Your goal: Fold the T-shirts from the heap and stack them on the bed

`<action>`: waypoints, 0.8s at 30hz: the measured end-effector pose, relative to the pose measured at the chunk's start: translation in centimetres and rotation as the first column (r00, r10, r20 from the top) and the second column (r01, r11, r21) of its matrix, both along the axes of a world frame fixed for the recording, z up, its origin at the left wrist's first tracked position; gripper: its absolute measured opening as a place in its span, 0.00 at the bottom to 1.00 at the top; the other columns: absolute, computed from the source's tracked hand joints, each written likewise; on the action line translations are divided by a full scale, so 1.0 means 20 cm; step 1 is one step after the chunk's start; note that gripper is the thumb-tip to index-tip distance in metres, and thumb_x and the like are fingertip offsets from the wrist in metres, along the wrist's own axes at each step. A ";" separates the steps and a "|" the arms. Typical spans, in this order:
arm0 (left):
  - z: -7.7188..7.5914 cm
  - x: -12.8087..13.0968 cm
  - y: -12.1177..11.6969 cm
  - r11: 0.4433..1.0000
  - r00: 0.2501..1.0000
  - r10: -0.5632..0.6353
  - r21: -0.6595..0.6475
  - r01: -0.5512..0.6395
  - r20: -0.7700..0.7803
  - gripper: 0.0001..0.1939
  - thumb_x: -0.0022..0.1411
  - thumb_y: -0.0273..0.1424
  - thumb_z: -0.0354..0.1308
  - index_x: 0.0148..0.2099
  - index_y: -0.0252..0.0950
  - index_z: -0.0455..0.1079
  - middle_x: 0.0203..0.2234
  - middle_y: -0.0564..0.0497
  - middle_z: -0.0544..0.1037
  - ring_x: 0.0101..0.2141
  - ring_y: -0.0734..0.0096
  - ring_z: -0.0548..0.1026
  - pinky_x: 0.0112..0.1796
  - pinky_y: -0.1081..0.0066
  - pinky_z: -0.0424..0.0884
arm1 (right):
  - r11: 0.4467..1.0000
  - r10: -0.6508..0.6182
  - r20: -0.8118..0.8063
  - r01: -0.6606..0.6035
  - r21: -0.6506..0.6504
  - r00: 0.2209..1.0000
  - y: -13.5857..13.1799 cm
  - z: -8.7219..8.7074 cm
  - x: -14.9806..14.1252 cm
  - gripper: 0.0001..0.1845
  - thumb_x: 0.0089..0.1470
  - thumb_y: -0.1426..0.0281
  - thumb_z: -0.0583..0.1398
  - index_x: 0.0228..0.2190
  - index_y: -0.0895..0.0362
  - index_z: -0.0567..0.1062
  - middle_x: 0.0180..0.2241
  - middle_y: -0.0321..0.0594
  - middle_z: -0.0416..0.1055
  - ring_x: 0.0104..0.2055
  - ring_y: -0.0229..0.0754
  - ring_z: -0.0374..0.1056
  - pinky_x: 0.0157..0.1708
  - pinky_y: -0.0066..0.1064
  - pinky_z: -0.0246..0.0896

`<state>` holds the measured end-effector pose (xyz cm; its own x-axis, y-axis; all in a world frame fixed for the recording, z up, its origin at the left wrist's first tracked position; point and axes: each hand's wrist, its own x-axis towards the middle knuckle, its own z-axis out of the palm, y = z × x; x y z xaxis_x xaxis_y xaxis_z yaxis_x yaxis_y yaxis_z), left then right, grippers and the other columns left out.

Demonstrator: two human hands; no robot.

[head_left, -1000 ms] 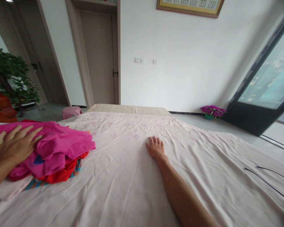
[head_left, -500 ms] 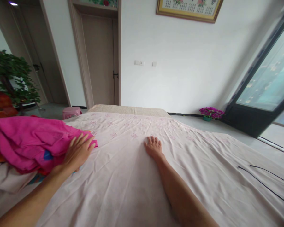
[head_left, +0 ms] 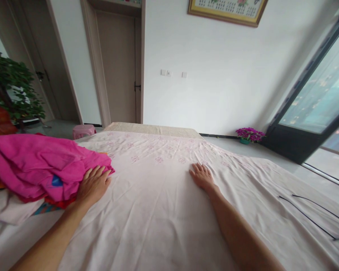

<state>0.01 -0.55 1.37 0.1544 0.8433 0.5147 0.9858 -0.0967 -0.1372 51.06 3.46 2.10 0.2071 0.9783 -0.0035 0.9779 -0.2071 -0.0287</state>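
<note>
A pale pink sheet with small flower prints covers the surface in front of me. My right hand lies flat on it with fingers stretched out, holding nothing. My left hand rests open, fingers together, against the right edge of a heap of bright pink cloth at the left. Red and patterned cloth pieces stick out under that heap.
A black cable lies on the sheet at the right. Beyond the sheet are a pink stool, a closed door, a green plant at far left, purple flowers by the wall and a large window.
My left hand slid from the top of the pink heap to its right edge, lying on the sheet. My right hand shifted a little to the right, staying flat.
</note>
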 end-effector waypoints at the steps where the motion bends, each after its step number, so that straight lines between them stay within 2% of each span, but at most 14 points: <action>1: 0.00 0.00 0.00 1.000 1.000 -0.003 0.002 0.003 0.010 0.19 0.66 0.35 0.50 0.54 0.39 0.75 0.55 0.42 0.75 0.60 0.56 0.66 0.62 0.55 0.52 | 0.999 -0.047 0.008 0.046 0.018 0.999 -0.01 -0.01 0.05 0.35 0.66 0.50 0.40 0.69 0.48 0.50 0.72 0.37 0.41 0.73 0.48 0.33 0.68 0.46 0.31; 5: 0.01 0.01 -0.01 1.000 1.000 -0.014 0.010 0.014 0.013 0.20 0.66 0.34 0.48 0.53 0.35 0.75 0.55 0.38 0.75 0.58 0.55 0.67 0.62 0.55 0.53 | 0.986 -0.139 0.009 0.138 0.091 0.990 -0.05 -0.03 0.17 0.35 0.66 0.51 0.41 0.69 0.50 0.52 0.71 0.39 0.43 0.72 0.48 0.37 0.68 0.46 0.34; 11: 0.01 0.02 -0.01 1.000 1.000 -0.008 0.018 0.008 0.015 0.19 0.66 0.33 0.48 0.53 0.36 0.75 0.53 0.40 0.77 0.57 0.56 0.69 0.61 0.56 0.54 | 0.978 -0.128 0.004 0.125 0.166 0.992 -0.07 0.01 0.13 0.31 0.66 0.55 0.43 0.65 0.51 0.60 0.68 0.41 0.52 0.70 0.48 0.44 0.66 0.45 0.38; 18: 0.01 0.01 -0.01 1.000 0.999 -0.019 0.000 0.019 0.037 0.19 0.66 0.33 0.49 0.52 0.36 0.76 0.53 0.40 0.77 0.56 0.58 0.71 0.60 0.56 0.56 | 0.973 -0.126 0.004 0.123 0.197 0.992 -0.09 0.03 0.12 0.30 0.65 0.56 0.44 0.63 0.52 0.63 0.68 0.41 0.54 0.69 0.48 0.47 0.65 0.43 0.42; 21: 0.02 0.02 -0.01 0.998 0.995 -0.044 -0.032 0.047 0.090 0.19 0.65 0.31 0.49 0.53 0.37 0.75 0.53 0.42 0.78 0.55 0.60 0.72 0.59 0.58 0.59 | 0.972 -0.120 -0.004 0.118 0.204 0.993 -0.09 0.03 0.13 0.30 0.65 0.56 0.44 0.63 0.52 0.63 0.68 0.41 0.54 0.69 0.48 0.47 0.64 0.42 0.43; 24: 0.04 0.02 -0.03 0.990 0.977 -0.108 -0.069 0.123 0.186 0.19 0.64 0.28 0.48 0.53 0.40 0.75 0.49 0.46 0.80 0.52 0.63 0.75 0.55 0.62 0.64 | 0.971 -0.117 0.002 0.114 0.208 0.993 -0.10 0.03 0.14 0.30 0.65 0.57 0.44 0.63 0.52 0.64 0.67 0.42 0.55 0.68 0.48 0.48 0.64 0.41 0.44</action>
<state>0.47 -1.08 2.11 0.1638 0.8646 0.4750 0.9750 -0.2150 0.0552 53.80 1.53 2.65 0.3170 0.9269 0.2009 0.9484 -0.3093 -0.0694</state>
